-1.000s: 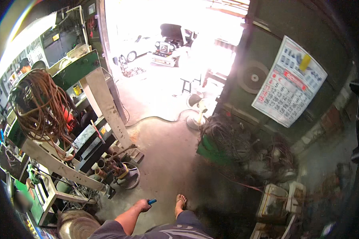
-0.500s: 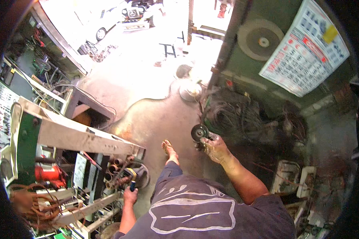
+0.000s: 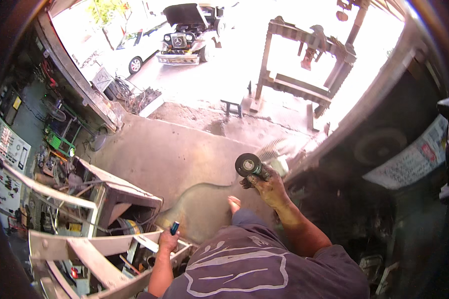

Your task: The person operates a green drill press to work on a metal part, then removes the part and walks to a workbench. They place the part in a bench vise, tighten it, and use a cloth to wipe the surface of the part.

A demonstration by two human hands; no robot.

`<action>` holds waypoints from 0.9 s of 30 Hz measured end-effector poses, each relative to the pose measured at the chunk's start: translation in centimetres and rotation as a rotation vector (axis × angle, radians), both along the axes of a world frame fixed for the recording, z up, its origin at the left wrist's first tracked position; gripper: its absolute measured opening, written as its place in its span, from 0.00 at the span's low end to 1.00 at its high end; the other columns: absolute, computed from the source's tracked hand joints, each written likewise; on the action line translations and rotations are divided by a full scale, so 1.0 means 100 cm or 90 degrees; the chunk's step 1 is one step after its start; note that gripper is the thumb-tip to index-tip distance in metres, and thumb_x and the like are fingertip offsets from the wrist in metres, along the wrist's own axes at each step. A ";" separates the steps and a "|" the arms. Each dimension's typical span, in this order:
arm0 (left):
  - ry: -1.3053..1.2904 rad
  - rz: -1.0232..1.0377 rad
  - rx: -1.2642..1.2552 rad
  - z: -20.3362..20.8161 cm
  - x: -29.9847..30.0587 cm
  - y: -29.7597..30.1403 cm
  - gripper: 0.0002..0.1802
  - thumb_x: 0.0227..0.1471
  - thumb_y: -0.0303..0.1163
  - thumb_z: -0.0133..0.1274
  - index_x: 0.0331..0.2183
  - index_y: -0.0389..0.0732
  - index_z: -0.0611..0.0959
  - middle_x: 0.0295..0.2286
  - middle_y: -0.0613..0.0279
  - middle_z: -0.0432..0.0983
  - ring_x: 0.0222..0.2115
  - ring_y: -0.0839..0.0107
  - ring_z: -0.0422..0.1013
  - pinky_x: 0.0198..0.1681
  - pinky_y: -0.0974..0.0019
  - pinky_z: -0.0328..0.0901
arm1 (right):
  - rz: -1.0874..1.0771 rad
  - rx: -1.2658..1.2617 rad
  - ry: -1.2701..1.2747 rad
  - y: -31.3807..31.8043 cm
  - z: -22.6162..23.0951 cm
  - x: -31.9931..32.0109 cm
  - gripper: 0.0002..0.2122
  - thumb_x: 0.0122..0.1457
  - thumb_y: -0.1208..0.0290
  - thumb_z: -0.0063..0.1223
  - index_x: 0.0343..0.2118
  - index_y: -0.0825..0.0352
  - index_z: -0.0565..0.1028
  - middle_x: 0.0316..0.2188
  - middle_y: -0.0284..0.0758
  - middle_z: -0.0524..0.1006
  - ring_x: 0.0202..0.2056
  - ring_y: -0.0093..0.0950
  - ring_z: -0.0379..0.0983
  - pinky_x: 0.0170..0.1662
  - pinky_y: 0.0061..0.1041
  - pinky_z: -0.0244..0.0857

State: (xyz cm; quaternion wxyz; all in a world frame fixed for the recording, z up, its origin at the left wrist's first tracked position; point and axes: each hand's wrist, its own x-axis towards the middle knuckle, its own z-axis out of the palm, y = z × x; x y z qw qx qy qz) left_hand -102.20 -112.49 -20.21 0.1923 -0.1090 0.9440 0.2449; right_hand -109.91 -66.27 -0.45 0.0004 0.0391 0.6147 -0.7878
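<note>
My right hand (image 3: pixel 270 188) is closed around an angle grinder (image 3: pixel 255 171), held up in front of me. Its round dark disc (image 3: pixel 245 163) with a pale centre points up toward my view; most of the body is hidden by my fingers and the disc. Lower on the left, my left hand (image 3: pixel 168 241) grips a short dark-blue cylinder (image 3: pixel 174 227) that sticks up out of the fist. What kind of thing it is does not show. That hand hovers beside a pale metal frame (image 3: pixel 92 256).
A cord (image 3: pixel 199 188) curves over the concrete floor (image 3: pixel 149 149). On the left stands a dark metal stand (image 3: pixel 122 189). Ahead are a shop press frame (image 3: pixel 304 87), a small black stand (image 3: pixel 232 108), and a vehicle with raised hood (image 3: pixel 184 40). A calendar (image 3: pixel 414 157) hangs right.
My view has swung rightward and up toward the bright doorway, with my body stepping forward. Both hands keep hold of the same things.
</note>
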 end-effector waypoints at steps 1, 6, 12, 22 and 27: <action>0.011 0.022 -0.008 -0.002 -0.032 -0.008 0.26 0.57 0.45 0.66 0.48 0.33 0.84 0.41 0.34 0.84 0.45 0.36 0.80 0.50 0.43 0.73 | 0.007 0.003 0.031 -0.003 -0.002 -0.037 0.15 0.69 0.82 0.57 0.57 0.73 0.77 0.42 0.38 0.85 0.39 0.26 0.84 0.45 0.29 0.82; 0.063 0.161 -0.063 -0.012 -0.141 -0.045 0.23 0.56 0.43 0.66 0.44 0.33 0.84 0.39 0.34 0.84 0.45 0.35 0.80 0.50 0.40 0.73 | 0.097 -0.116 -0.023 -0.045 -0.003 -0.227 0.16 0.70 0.77 0.59 0.58 0.73 0.75 0.44 0.38 0.84 0.40 0.29 0.85 0.44 0.31 0.83; -0.052 0.282 -0.022 -0.003 -0.223 -0.079 0.28 0.57 0.48 0.64 0.49 0.35 0.84 0.42 0.34 0.84 0.46 0.36 0.80 0.53 0.41 0.73 | 0.168 -0.160 -0.077 -0.137 0.013 -0.452 0.14 0.72 0.66 0.59 0.53 0.70 0.78 0.38 0.37 0.84 0.34 0.30 0.85 0.36 0.31 0.81; -0.098 0.310 0.099 -0.071 -0.471 -0.257 0.30 0.60 0.55 0.60 0.54 0.43 0.84 0.50 0.43 0.83 0.51 0.44 0.79 0.57 0.43 0.71 | 0.305 0.640 -0.032 -0.273 -0.124 -0.737 0.15 0.67 0.62 0.56 0.46 0.70 0.82 0.31 0.43 0.85 0.30 0.31 0.81 0.31 0.40 0.79; 0.022 0.365 0.138 -0.031 -0.655 -0.392 0.27 0.63 0.53 0.58 0.55 0.44 0.83 0.47 0.42 0.84 0.49 0.41 0.79 0.53 0.42 0.72 | 0.484 0.763 -0.168 -0.399 -0.187 -0.870 0.14 0.67 0.63 0.55 0.47 0.68 0.82 0.33 0.42 0.84 0.32 0.33 0.81 0.33 0.41 0.79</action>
